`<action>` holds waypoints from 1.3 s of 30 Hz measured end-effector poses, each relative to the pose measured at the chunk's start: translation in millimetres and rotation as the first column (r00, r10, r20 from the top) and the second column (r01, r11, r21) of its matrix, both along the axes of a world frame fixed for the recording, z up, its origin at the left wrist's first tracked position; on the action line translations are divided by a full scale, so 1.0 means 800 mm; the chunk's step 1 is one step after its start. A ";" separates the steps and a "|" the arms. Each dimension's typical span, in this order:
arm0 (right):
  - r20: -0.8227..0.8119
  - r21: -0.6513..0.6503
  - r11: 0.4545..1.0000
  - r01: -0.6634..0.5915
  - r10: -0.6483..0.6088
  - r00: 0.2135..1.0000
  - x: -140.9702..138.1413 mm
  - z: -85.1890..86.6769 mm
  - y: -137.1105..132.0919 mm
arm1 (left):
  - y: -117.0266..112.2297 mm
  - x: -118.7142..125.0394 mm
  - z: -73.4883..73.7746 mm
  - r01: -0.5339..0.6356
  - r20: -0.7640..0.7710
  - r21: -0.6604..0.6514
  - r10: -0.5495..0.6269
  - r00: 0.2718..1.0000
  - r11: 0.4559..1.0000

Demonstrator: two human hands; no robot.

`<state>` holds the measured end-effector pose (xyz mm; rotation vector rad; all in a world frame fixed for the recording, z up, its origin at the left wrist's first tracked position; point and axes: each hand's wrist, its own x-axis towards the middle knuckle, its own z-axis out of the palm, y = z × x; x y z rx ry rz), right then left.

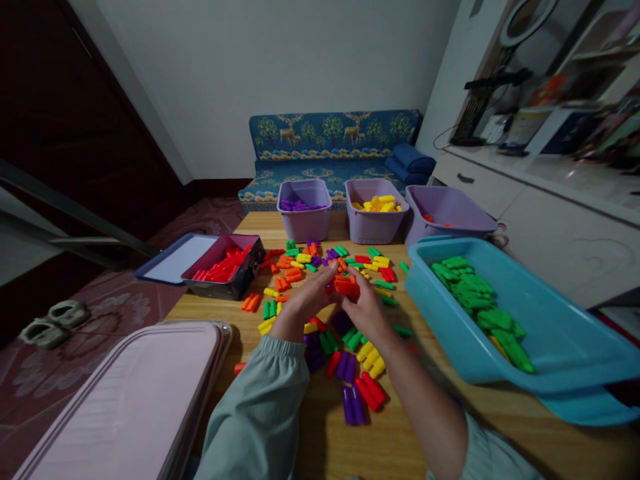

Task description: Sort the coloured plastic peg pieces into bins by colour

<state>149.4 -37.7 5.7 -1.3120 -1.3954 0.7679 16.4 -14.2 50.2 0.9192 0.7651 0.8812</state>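
My left hand (pixel 311 297) and my right hand (pixel 367 304) meet above the middle of the wooden table, fingers curled inward. Between them they grip several orange-red, tube-shaped plastic pieces (pixel 347 285); some fingertips are hidden behind these. Around and beneath the hands lie scattered pieces of the same shape. Nearest my forearms are purple pieces (pixel 354 405), red pieces (pixel 371 391) and yellow pieces (pixel 371 360). Green pieces (pixel 270 309) and orange pieces (pixel 251 303) lie left of my left hand.
At the back stand lilac bins with purple (pixel 304 225), yellow (pixel 376 229) and a few red-orange pieces (pixel 447 230). A large blue tub (pixel 565 320) at right holds green pieces. At left are a tin (pixel 240 288) of red pieces and pale lids (pixel 135 393).
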 end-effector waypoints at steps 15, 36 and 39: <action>-0.249 -0.094 0.995 0.020 -0.043 0.968 0.006 0.000 0.004 | 0.006 -0.004 -0.008 -0.040 -0.128 0.022 0.042 0.991 0.999; -0.403 -0.281 0.958 -0.064 -0.057 0.913 0.009 0.021 -0.007 | 0.013 -0.014 -0.003 -0.133 -0.371 0.150 0.180 0.911 0.980; -0.413 -0.257 0.963 -0.076 -0.039 0.910 0.010 0.019 -0.006 | 0.015 -0.017 -0.007 -0.087 -0.487 0.232 0.193 0.852 0.969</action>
